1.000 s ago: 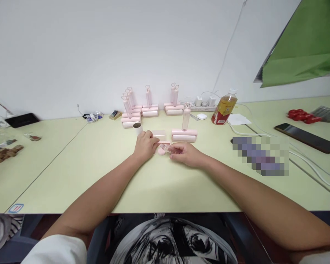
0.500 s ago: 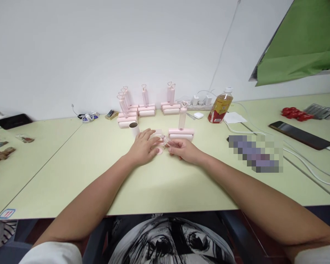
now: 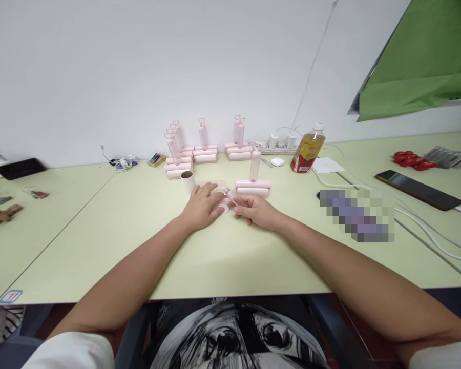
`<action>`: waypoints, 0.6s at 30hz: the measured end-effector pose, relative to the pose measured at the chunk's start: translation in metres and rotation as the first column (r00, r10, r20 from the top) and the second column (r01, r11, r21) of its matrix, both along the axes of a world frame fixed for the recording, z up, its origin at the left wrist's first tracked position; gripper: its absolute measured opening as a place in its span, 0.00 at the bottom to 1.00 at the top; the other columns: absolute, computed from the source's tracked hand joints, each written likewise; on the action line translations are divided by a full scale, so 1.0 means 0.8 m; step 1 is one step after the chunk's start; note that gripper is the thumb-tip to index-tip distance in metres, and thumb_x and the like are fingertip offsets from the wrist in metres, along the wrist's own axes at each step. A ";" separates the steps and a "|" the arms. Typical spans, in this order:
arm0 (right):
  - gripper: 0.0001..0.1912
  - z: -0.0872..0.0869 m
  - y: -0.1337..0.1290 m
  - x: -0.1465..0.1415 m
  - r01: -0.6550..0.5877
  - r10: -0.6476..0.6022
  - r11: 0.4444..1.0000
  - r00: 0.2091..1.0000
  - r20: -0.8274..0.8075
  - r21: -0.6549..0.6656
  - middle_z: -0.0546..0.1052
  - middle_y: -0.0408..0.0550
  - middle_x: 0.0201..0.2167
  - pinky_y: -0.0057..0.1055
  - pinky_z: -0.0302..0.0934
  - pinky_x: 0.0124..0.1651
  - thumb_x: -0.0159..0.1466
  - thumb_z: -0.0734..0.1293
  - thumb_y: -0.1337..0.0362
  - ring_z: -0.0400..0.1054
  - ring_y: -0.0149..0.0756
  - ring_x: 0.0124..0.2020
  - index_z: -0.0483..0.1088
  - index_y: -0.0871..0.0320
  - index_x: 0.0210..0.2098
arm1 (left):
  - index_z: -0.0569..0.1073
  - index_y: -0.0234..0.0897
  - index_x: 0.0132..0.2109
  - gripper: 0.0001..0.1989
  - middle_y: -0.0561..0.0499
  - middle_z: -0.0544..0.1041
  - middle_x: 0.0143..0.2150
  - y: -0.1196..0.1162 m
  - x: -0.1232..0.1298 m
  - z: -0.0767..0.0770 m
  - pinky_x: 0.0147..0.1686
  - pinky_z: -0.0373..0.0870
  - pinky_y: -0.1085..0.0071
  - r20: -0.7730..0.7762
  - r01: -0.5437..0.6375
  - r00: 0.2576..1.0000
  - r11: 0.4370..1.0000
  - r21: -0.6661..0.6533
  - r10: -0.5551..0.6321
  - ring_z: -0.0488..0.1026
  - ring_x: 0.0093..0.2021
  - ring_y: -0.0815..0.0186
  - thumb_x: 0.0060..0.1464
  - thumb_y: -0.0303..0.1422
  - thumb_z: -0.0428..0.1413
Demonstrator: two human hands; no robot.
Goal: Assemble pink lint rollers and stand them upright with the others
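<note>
My right hand is closed round a clear pinkish tube-shaped handle, its end angled toward my left hand. With fingers apart and palm down, my left hand rests over pink parts on the table. A pale pink flat piece shows behind its fingers, and a small pink round piece lies near its fingertips, partly hidden. A white paper roll stands upright just beyond my left hand. Beyond my right hand, a pink lint roller stands with its handle up.
Several pink lint rollers with heart-shaped loops stand along the wall. To the right are a drink bottle, a power strip, white cables, a phone and red objects. A black device lies far left.
My left hand has shifted slightly, and more of the pale pink flat piece shows behind its fingers. The round pink piece sits a little farther right. My right hand still holds the handle.
</note>
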State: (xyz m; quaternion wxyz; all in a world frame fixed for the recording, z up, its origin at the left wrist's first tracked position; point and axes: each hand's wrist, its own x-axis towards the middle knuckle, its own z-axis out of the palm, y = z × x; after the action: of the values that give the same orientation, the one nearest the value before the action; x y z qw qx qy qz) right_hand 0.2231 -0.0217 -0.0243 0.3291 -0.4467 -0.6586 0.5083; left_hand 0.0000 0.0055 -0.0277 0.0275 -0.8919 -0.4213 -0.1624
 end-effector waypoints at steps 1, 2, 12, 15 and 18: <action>0.12 0.000 0.001 0.000 -0.002 0.002 1.000 1.000 -0.007 -0.002 0.74 0.46 0.28 0.22 0.59 0.21 0.59 0.68 0.59 0.68 0.33 0.31 0.74 0.59 0.40 | 0.70 0.43 0.60 0.22 0.39 0.63 0.66 0.000 0.001 -0.001 0.65 0.50 0.44 0.000 -0.006 1.000 1.000 0.005 0.006 0.56 0.68 0.50 0.63 0.44 0.48; 0.12 -0.001 0.002 0.000 -0.003 0.003 1.000 1.000 -0.015 -0.002 0.74 0.46 0.29 0.21 0.59 0.20 0.59 0.68 0.60 0.68 0.33 0.31 0.74 0.59 0.40 | 0.70 0.43 0.60 0.22 0.39 0.63 0.66 0.001 0.001 -0.002 0.65 0.50 0.44 0.000 -0.011 1.000 1.000 0.010 0.011 0.57 0.68 0.50 0.63 0.44 0.48; 0.11 -0.005 0.006 0.001 -0.012 0.012 1.000 0.999 -0.033 0.000 0.75 0.47 0.33 0.22 0.59 0.20 0.59 0.67 0.59 0.68 0.33 0.32 0.72 0.57 0.38 | 0.70 0.42 0.59 0.21 0.40 0.64 0.66 0.002 0.005 -0.007 0.65 0.50 0.44 0.020 -0.046 0.999 0.999 0.028 0.046 0.56 0.68 0.49 0.64 0.44 0.47; 0.11 -0.006 0.004 0.003 -0.021 0.021 1.000 1.000 -0.019 0.019 0.71 0.44 0.28 0.23 0.58 0.22 0.60 0.67 0.58 0.65 0.31 0.28 0.72 0.58 0.38 | 0.66 0.38 0.62 0.23 0.37 0.65 0.64 -0.001 0.004 -0.003 0.64 0.52 0.46 0.115 -0.012 0.993 0.996 0.086 0.002 0.59 0.66 0.51 0.64 0.41 0.48; 0.11 -0.004 0.002 0.003 -0.059 0.059 0.997 0.998 0.008 0.043 0.65 0.39 0.22 0.25 0.54 0.22 0.61 0.67 0.56 0.59 0.28 0.23 0.71 0.58 0.36 | 0.60 0.35 0.65 0.27 0.36 0.65 0.63 -0.011 0.004 0.007 0.63 0.56 0.51 0.236 0.049 0.967 0.979 0.196 -0.096 0.61 0.64 0.52 0.62 0.39 0.50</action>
State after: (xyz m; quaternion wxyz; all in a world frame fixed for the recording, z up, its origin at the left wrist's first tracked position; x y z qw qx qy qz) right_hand 0.2253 -0.0200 -0.0278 0.3212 -0.4215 -0.6834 0.5021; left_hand 0.0031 -0.0030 -0.0223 0.0539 -0.8733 -0.3710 -0.3112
